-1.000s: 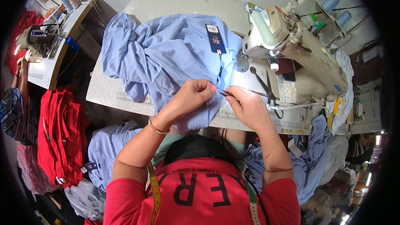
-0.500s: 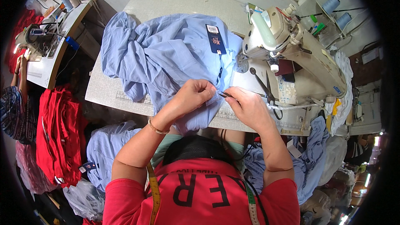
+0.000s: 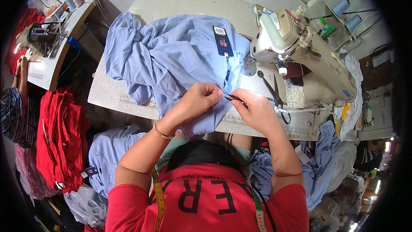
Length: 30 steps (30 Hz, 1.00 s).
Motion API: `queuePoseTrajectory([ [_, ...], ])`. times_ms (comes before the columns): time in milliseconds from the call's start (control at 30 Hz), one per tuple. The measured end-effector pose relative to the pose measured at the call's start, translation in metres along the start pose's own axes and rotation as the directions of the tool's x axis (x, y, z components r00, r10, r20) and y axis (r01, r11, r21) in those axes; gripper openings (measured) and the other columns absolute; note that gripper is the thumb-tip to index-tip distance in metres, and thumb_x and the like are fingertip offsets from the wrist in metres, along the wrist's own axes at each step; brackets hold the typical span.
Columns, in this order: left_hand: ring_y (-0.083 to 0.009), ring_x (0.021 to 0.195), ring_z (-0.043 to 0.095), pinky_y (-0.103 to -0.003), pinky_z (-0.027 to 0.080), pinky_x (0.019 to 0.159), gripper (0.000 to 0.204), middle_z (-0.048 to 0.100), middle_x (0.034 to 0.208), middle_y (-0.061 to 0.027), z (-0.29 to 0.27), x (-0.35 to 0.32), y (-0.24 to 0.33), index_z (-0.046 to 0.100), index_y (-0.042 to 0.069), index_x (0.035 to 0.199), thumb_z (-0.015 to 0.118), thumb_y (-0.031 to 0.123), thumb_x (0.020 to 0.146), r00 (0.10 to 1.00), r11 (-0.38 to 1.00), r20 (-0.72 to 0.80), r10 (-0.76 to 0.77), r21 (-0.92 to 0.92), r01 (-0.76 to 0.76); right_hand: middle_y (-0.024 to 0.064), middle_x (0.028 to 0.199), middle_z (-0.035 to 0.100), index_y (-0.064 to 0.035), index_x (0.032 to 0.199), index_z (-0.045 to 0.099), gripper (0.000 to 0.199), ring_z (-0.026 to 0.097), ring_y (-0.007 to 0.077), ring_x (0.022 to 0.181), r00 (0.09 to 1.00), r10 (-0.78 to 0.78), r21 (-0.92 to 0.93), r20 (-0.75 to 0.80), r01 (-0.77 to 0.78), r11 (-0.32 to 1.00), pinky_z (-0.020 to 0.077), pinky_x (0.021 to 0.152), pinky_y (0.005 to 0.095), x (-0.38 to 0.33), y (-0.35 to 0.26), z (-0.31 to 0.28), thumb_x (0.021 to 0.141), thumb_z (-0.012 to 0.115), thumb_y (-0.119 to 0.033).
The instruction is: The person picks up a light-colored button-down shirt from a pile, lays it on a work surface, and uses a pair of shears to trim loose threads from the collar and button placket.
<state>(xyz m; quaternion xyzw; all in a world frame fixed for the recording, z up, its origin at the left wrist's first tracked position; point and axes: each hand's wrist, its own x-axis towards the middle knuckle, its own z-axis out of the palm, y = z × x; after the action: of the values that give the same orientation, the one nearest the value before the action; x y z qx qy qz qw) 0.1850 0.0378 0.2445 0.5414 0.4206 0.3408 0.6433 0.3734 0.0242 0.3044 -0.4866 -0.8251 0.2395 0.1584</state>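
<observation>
A light blue garment (image 3: 171, 45), probably a shirt, lies rumpled on the sewing table with a dark hang tag (image 3: 222, 41) on top. My left hand (image 3: 202, 98) is closed, pinching a bit of its cloth between thumb and fingertips near the table's front edge. In my closed right hand (image 3: 256, 111) are small dark thread snips (image 3: 233, 98), their points touching or almost touching the pinched cloth. The fingers hide most of the snips' body.
Right of the garment stands a sewing machine (image 3: 317, 60), with large dark scissors (image 3: 274, 92) lying before it. Thread cones (image 3: 341, 6) sit behind. Red garments (image 3: 62, 137) are piled at left. Another person's hands (image 3: 20, 66) work at a second machine (image 3: 34, 38).
The tips of the snips look closer together and slightly nearer my left fingertips. Both hands and the garment have otherwise hardly moved.
</observation>
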Motion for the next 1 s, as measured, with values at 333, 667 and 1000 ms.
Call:
queuePoseTrajectory([
  [333,-0.0025,0.055,0.039,-0.019,0.032,0.048,0.021,0.047,0.062,0.0064,0.0,0.0,-0.002,0.06,0.002,0.079,0.056,0.02,0.089,1.0,1.0,0.014,0.012,-0.004,-0.012,0.0189,0.082,0.059,-0.0033,0.09,0.055,0.014,0.057,0.0381,0.078,0.999,0.035,-0.058,0.009,-0.034,0.998,0.0445,0.067,0.0449,0.001,-0.003,-0.001,0.083,0.053,-0.016],
  [667,-0.0028,0.055,0.04,-0.019,0.032,0.049,0.021,0.048,0.063,0.0059,0.001,-0.001,-0.001,0.06,0.002,0.08,0.056,0.02,0.089,1.0,0.999,0.005,0.026,0.017,-0.027,0.0181,0.081,0.059,-0.0041,0.091,0.054,0.014,0.057,0.0376,0.077,1.0,0.009,-0.135,0.0,-0.009,0.991,0.0447,0.066,0.0451,-0.001,-0.003,0.001,0.084,0.053,-0.016],
  [1000,-0.0027,0.056,0.039,-0.02,0.032,0.049,0.023,0.048,0.062,0.0058,0.001,-0.001,-0.002,0.059,0.002,0.076,0.055,0.02,0.089,0.999,0.998,0.002,0.052,0.046,-0.052,0.0177,0.087,0.061,-0.0036,0.095,0.058,0.017,0.057,0.0374,0.079,0.997,-0.081,-0.005,0.004,0.081,0.997,0.0467,0.068,0.0413,0.003,0.012,0.004,0.082,0.056,-0.014],
])
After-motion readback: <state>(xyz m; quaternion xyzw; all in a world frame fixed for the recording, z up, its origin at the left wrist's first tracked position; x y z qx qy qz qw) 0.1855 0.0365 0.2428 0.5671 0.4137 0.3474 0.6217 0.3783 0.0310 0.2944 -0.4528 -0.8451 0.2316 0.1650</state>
